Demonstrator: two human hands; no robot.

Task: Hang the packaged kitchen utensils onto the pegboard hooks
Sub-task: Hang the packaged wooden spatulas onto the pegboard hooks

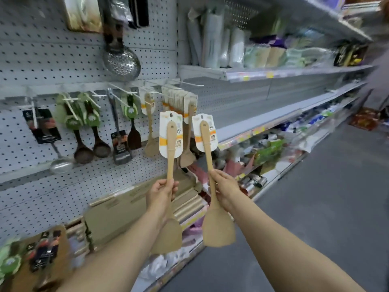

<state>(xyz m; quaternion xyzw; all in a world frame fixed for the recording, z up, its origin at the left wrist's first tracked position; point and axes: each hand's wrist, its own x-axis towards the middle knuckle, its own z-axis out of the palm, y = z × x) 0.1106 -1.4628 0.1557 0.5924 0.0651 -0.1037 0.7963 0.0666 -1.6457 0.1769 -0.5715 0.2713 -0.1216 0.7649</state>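
Note:
My left hand (161, 193) grips the handle of a wooden spatula (171, 144), held upright with its white card label at the top and its blade down by my forearm. My right hand (224, 189) grips a second wooden spatula (217, 226) the same way, its card label (205, 132) just right of the first. Both labels sit just below and in front of a pegboard hook (168, 91) carrying several identical packaged spatulas (183, 102). One more wooden spatula (149, 131) hangs on the hook to the left.
The pegboard (42, 66) holds dark ladles (92, 142), a steel skimmer (121, 60) and other carded utensils on hooks. An open cardboard box (117, 211) sits on the shelf below. Shelves of goods run off to the right beside a grey aisle floor (326, 207).

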